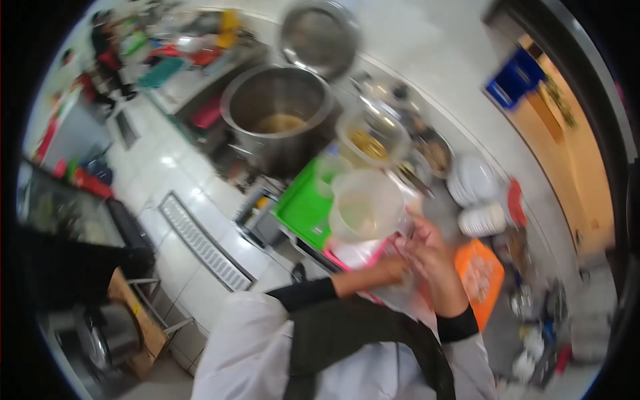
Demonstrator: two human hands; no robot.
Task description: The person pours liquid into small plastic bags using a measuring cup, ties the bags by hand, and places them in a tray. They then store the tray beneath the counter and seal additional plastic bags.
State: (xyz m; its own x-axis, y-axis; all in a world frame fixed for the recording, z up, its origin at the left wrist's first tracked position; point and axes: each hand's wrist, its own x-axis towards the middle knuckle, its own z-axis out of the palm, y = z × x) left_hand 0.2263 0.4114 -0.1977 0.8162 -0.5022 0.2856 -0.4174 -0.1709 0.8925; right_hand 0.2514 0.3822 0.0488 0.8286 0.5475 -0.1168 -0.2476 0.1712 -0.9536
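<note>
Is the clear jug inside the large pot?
No, the right hand holds the jug apart from the pot.

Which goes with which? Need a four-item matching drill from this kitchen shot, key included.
Things:
1. jug
2. large pot
3. tray just left of the jug
4. crate at upper right

Colours or places:
A. green
B. blue
C. at the right hand
D. metallic grey

Pairs: 1-C, 2-D, 3-A, 4-B
</note>
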